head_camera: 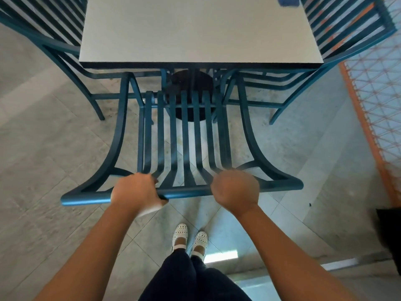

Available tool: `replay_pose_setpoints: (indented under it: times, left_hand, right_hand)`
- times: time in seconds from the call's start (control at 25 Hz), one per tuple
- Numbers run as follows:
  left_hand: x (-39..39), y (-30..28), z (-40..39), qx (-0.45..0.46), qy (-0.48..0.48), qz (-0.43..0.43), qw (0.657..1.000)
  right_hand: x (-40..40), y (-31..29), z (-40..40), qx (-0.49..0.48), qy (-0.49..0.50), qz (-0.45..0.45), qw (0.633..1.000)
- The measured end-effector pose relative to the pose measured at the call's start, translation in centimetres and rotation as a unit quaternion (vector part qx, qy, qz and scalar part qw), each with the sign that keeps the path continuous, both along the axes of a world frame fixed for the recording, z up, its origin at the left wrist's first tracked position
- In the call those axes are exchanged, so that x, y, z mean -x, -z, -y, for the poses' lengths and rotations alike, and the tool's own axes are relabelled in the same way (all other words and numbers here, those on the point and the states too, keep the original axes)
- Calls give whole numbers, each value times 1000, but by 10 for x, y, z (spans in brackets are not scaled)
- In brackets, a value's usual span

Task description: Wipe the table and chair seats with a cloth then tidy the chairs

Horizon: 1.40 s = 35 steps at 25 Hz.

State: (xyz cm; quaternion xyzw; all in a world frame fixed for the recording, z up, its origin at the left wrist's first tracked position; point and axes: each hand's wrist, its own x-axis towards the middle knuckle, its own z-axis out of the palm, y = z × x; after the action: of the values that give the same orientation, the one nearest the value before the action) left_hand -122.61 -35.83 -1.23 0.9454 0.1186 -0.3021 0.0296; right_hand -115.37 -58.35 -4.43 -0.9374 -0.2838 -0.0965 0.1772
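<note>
Teal slatted metal chair [184, 137], top rail gripped by both closed hands [135, 190] [235, 187], faces grey worktop [195, 35], apparently for tucking in.

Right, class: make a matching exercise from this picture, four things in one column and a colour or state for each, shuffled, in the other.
Things:
1. table top
2. near chair
3. shoes
4. left hand

Descriptions:
A. white, perforated
B. gripping the chair's top rail
C. plain pale grey
D. teal metal slats

Pairs: 1-C, 2-D, 3-A, 4-B
</note>
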Motion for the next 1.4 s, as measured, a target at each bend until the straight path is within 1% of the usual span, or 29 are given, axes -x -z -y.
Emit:
replay_pose_setpoints:
  times: [0.2, 0.28, 0.4, 0.48, 0.52, 0.6, 0.8, 0.92, 1.08, 1.16, 1.2, 1.28, 1.36, 1.4]
  left_hand:
    - [-2, 3, -2, 58, -8, 7, 998]
    - [-4, 4, -4, 100, -10, -23, 995]
    - [-9, 2, -5, 144, -43, -87, 985]
    - [-14, 2, 0, 177, -65, -108, 976]
    - [-17, 2, 6, 188, -58, -114, 974]
    - [-23, 3, 21, 183, -36, -117, 975]
    - [-39, 1, 46, 175, -25, -144, 974]
    - [-50, 1, 65, 165, -6, -149, 975]
    - [-68, -1, 90, 215, -20, -178, 960]
    - [-80, -5, 99, 224, -15, -185, 957]
    - [-88, -9, 106, 232, -18, -181, 956]
    - [-104, -12, 124, 232, -44, -145, 961]
    - [-123, -10, 144, 174, -48, -93, 979]
    - [-135, -8, 157, 131, -34, -72, 988]
  right_hand:
    - [0, -2, -1, 6, 8, -24, 1000]
    - [0, -3, -1, 6, 19, -45, 999]
    - [1, -4, -2, 1, 31, -64, 997]
    - [1, -6, -4, -5, 37, -79, 996]
    - [1, -7, -4, -8, 43, -85, 995]
    - [1, -7, -3, -7, 54, -88, 995]
    - [0, -7, -2, -1, 51, -106, 993]
    - [-2, -8, 5, 20, 69, -115, 991]
    - [-16, -12, 26, 42, 96, -147, 984]
    - [-26, -17, 36, 52, 90, -184, 977]
    - [-33, -19, 45, 54, 84, -213, 972]
    - [-50, -19, 66, 47, 84, -246, 964]
    - [-65, -18, 90, 44, 121, -225, 966]
    - [-74, -15, 102, 40, 144, -192, 970]
